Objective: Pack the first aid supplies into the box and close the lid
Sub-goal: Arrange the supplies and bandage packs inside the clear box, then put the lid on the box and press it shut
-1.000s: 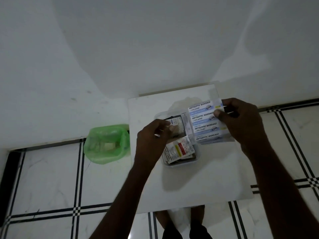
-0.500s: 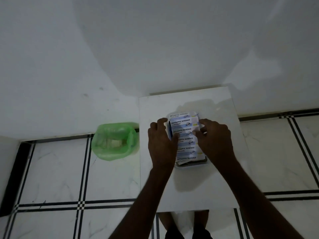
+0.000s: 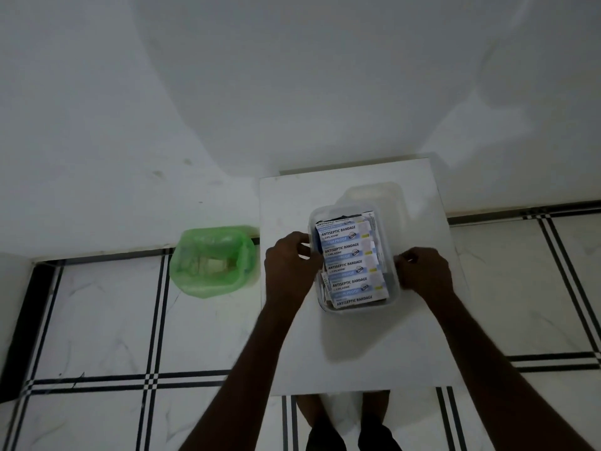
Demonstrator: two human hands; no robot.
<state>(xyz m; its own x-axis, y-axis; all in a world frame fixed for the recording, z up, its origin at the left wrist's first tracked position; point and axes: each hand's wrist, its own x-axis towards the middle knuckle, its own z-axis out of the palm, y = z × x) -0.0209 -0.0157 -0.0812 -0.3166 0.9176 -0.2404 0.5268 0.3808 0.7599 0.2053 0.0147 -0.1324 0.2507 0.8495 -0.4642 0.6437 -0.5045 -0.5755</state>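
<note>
On a small white table (image 3: 354, 353), the left hand (image 3: 287, 271) and right hand (image 3: 424, 273) clasped opposite walls of the clear plastic box (image 3: 392, 297), bandage strips (image 3: 349, 263) packed inside; light, stiff, probably slippery.

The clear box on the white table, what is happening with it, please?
A person is packing first aid supplies. The clear box sits on a small white table and holds a strip of antiseptic bandages on top of other packets. The left hand and right hand rest at its two sides. The lid lies behind the box, not yet on.
</note>
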